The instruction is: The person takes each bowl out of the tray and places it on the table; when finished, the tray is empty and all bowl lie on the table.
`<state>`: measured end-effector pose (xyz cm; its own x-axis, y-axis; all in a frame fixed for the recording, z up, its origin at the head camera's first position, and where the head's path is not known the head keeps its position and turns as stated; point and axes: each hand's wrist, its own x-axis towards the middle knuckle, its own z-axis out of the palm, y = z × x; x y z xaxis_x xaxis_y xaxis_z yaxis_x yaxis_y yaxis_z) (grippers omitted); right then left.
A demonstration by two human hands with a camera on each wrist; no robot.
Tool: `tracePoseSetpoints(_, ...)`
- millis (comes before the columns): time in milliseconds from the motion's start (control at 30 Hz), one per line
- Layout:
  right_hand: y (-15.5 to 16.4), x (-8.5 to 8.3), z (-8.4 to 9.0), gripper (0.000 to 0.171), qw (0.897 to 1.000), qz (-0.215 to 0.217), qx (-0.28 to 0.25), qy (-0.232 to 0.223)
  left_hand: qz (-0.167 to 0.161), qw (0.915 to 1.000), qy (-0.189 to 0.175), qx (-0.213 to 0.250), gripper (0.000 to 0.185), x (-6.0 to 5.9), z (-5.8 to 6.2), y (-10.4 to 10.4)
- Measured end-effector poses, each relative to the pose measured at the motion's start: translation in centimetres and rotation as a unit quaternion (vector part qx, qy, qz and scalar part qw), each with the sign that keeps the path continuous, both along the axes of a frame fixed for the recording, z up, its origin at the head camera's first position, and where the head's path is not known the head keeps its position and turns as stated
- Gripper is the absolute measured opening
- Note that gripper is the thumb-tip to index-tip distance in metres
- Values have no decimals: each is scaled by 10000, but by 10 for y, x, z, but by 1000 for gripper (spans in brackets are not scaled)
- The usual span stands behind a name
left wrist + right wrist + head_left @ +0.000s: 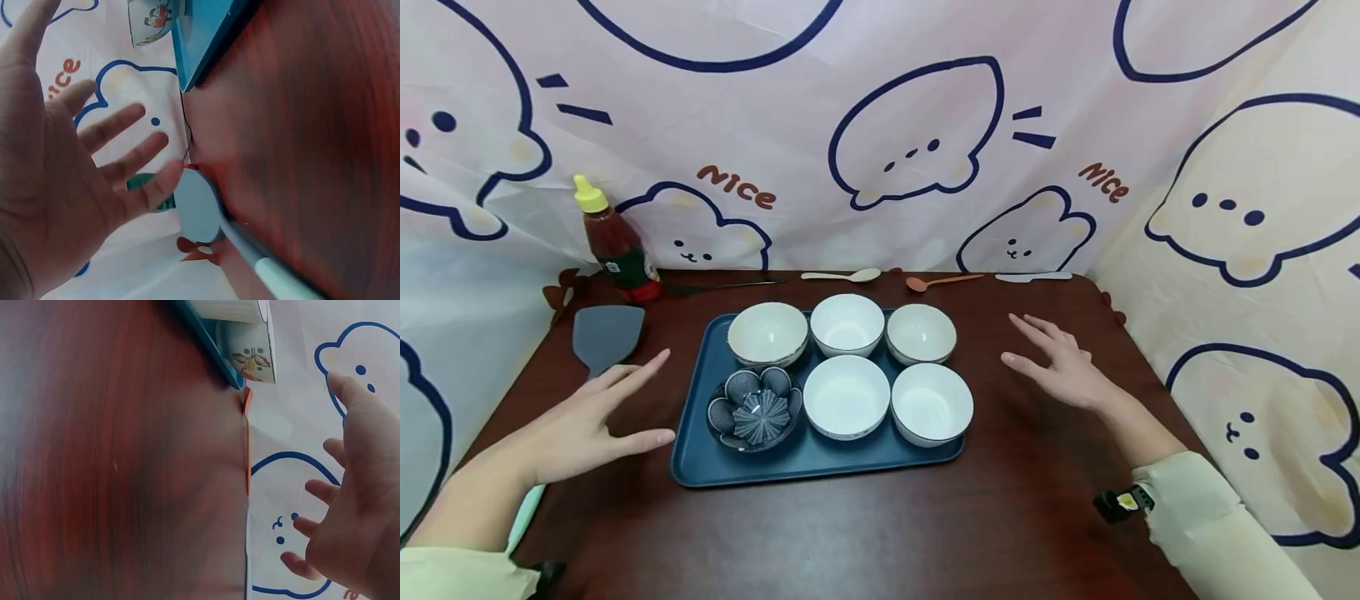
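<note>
A dark blue tray (692, 467) lies in the middle of the brown table (850, 533). On it stand several white bowls (846, 396) and one dark patterned flower-shaped bowl (754, 410) at its front left. My left hand (591, 417) hovers open just left of the tray, fingers spread, holding nothing; the left wrist view shows the same left hand (75, 169) with the tray's corner (206, 44) beyond it. To the right of the tray, my right hand (1060, 362) is also open and empty, and the right wrist view has this hand (350, 506) near the tray's edge (215, 356).
A red sauce bottle (617, 246) with a yellow cap stands at the back left. A grey spatula (606, 333) lies left of the tray. A white spoon (842, 275), an orange spoon (940, 282) and a pale knife (1033, 277) lie along the back edge. Printed cloth walls surround the table.
</note>
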<state>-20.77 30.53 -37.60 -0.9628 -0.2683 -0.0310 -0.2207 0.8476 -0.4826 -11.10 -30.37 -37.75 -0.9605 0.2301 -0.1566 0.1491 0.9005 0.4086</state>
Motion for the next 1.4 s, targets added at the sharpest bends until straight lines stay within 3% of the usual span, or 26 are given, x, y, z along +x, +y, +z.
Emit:
tracePoseSetpoints(167, -10, -10, -9, 68, 9987, 77, -498, -68, -40, 9975, -172, 679, 108, 1, -7, -5)
tracePoseSetpoints(333, -26, -25, -16, 62, 9918, 254, -1229, -254, 6, 9893, -482, 1378, 104, 3, -19, -6)
tracePoseSetpoints(700, -47, -45, -29, 60, 9701, 220, -2235, -917, -81, 9551, -1048, 2769, 84, 3, -39, -3)
tracePoseSetpoints(800, -51, -51, -35, 58, 9619, 187, -2523, -1035, -217, 9515, -1037, 2889, 79, 2, -46, -2)
tracePoseSetpoints(1067, -59, -56, -45, 55, 9506, 116, -2797, -1342, -403, 9542, -746, 2870, 73, -1, -62, -4)
tracePoseSetpoints(1400, -66, -57, -48, 62, 9347, 181, -3150, -1635, -451, 9574, -638, 2780, 73, -4, -68, -9)
